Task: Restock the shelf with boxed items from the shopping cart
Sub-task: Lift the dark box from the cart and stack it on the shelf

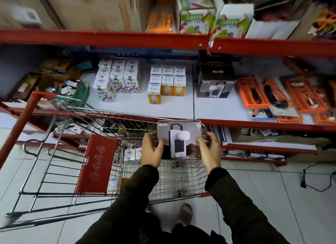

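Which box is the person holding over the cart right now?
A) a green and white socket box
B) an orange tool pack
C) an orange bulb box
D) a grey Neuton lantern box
D: both hands, left hand and right hand, grip the sides of the grey Neuton box, which matches the one on the shelf.

The left hand (151, 149) and right hand (209, 149) hide the lamp box (180, 138) lower corners; far cartons (87, 7) are blurred.

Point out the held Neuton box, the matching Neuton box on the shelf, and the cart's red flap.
held Neuton box (180, 134): head view, printed front face.
shelf Neuton box (215, 88): head view, front face.
red cart flap (96, 163): head view, panel centre.
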`<state>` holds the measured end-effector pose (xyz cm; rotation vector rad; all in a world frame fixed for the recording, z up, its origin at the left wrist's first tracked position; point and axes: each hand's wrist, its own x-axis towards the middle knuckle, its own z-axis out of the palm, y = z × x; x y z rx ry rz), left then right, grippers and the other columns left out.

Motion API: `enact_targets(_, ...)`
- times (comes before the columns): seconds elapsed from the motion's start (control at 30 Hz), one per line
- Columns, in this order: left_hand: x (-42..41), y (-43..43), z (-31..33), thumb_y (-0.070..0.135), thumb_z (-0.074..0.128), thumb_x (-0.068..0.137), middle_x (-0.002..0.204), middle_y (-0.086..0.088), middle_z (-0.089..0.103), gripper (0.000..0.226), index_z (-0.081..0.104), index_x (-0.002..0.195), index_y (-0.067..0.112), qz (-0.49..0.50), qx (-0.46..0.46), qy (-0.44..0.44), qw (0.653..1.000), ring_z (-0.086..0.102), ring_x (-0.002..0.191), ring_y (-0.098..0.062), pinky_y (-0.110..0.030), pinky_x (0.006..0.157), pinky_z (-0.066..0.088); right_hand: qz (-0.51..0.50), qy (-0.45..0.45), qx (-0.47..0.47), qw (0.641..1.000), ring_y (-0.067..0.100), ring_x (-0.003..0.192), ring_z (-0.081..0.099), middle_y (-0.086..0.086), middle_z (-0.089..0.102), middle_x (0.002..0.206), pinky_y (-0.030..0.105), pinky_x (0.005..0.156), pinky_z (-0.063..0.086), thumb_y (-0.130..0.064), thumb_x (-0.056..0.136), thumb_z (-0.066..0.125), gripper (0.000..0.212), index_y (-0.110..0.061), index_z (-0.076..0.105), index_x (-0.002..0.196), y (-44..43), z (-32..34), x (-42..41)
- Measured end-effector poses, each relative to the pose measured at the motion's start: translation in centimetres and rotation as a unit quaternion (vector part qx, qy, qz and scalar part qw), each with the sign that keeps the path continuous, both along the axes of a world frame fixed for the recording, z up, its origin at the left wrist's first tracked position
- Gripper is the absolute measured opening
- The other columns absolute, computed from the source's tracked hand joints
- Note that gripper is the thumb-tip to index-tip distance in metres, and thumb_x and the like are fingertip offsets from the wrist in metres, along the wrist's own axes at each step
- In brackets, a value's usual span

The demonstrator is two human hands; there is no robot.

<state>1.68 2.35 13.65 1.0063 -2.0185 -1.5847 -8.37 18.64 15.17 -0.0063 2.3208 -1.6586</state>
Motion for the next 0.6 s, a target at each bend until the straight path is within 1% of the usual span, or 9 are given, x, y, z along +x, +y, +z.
enact_targets(0.07, -1.1, 0.4, 1.3, 0.033, 0.059, 0.086, 0.123, -0.002, 0.061, 0.042, 0.051, 0.122, 0.014, -0.011, -0.023, 0.024, 0.999, 0.058, 0.113, -0.005, -0.032, 0.099, 0.049, -0.020, 0.038, -0.006, 0.999, 0.010, 0.100, 0.059, -0.001, 0.064, 0.116, 0.019, 0.081, 0.043, -0.025, 0.087, 0.067, 0.025, -0.022, 0.062, 0.111, 0.7, 1.3, -0.8)
enact_targets(0.1, -1.9, 0.7, 1.9, 0.033, 0.059, 0.087, 0.127, -0.004, 0.059, 0.045, 0.049, 0.126, 0.013, -0.020, -0.030, 0.035, 0.999, 0.056, 0.118, -0.009, -0.033, 0.102, 0.047, -0.033, 0.054, -0.011, 0.998, 0.010, 0.101, 0.059, -0.004, 0.064, 0.114, 0.020, 0.083, 0.043, -0.025, 0.086, 0.068, 0.025, -0.024, 0.062, 0.111, 1.2, 1.9, -1.4)
enact_targets(0.2, -4.3, 1.7, 3.5, 0.029, 0.061, 0.087, 0.123, 0.001, 0.061, 0.039, 0.051, 0.123, 0.018, -0.055, -0.080, 0.076, 0.992, 0.058, 0.115, -0.010, -0.027, 0.099, 0.048, -0.065, 0.083, -0.019, 0.994, -0.008, 0.091, 0.058, -0.016, 0.062, 0.102, 0.005, 0.076, 0.040, -0.025, 0.085, 0.070, 0.027, -0.034, 0.062, 0.109, 2.8, 3.0, -3.2)
enact_targets(0.23, -5.3, 2.0, 4.0, 0.026, 0.061, 0.087, 0.120, 0.003, 0.062, 0.036, 0.051, 0.121, 0.020, -0.070, -0.092, 0.085, 0.990, 0.060, 0.111, -0.009, -0.026, 0.095, 0.050, -0.073, 0.086, -0.015, 0.993, -0.011, 0.090, 0.057, -0.017, 0.062, 0.100, 0.004, 0.075, 0.039, -0.024, 0.085, 0.070, 0.030, -0.033, 0.063, 0.112, 3.4, 3.2, -3.9)
enact_targets(0.33, -8.6, 3.0, 4.9, 0.020, 0.060, 0.088, 0.119, 0.008, 0.062, 0.035, 0.050, 0.122, 0.024, -0.111, -0.098, 0.080, 0.986, 0.064, 0.098, -0.004, -0.028, 0.085, 0.056, -0.095, 0.081, -0.005, 0.992, 0.004, 0.091, 0.062, -0.010, 0.066, 0.103, 0.020, 0.084, 0.047, -0.022, 0.088, 0.067, 0.033, -0.026, 0.062, 0.120, 5.1, 3.3, -6.5)
enact_targets(0.4, -10.8, 3.4, 5.0, 0.015, 0.056, 0.087, 0.118, 0.009, 0.063, 0.038, 0.049, 0.123, 0.027, -0.134, -0.085, 0.067, 0.985, 0.065, 0.092, 0.003, -0.027, 0.082, 0.058, -0.104, 0.071, -0.023, 0.992, 0.004, 0.093, 0.063, -0.012, 0.066, 0.103, 0.021, 0.085, 0.047, -0.019, 0.091, 0.064, 0.026, -0.028, 0.062, 0.116, 6.1, 3.3, -8.5)
enact_targets(0.5, -14.2, 3.9, 4.9, 0.002, 0.049, 0.087, 0.123, -0.006, 0.065, 0.045, 0.045, 0.125, 0.025, -0.174, -0.020, 0.038, 0.984, 0.066, 0.106, -0.013, -0.031, 0.093, 0.056, -0.106, 0.059, -0.034, 0.992, -0.015, 0.086, 0.057, -0.028, 0.061, 0.098, 0.009, 0.077, 0.040, -0.017, 0.094, 0.059, 0.026, -0.037, 0.058, 0.110, 6.7, 3.3, -11.4)
enact_targets(0.57, -16.4, 4.2, 4.4, -0.006, 0.046, 0.086, 0.125, -0.008, 0.063, 0.048, 0.043, 0.126, 0.022, -0.183, 0.018, 0.013, 0.983, 0.063, 0.110, -0.015, -0.034, 0.100, 0.053, -0.104, 0.051, -0.024, 0.993, -0.016, 0.084, 0.053, -0.029, 0.058, 0.097, 0.011, 0.079, 0.038, -0.017, 0.095, 0.057, 0.025, -0.037, 0.057, 0.110, 6.7, 3.0, -13.6)
enact_targets(0.6, -17.5, 4.4, 4.0, -0.007, 0.044, 0.086, 0.124, -0.007, 0.062, 0.048, 0.042, 0.124, 0.021, -0.181, 0.027, 0.002, 0.983, 0.063, 0.106, -0.011, -0.029, 0.099, 0.053, -0.101, 0.045, -0.020, 0.994, -0.015, 0.085, 0.052, -0.024, 0.059, 0.099, 0.015, 0.084, 0.037, -0.017, 0.095, 0.056, 0.025, -0.036, 0.056, 0.111, 6.6, 2.7, -14.7)
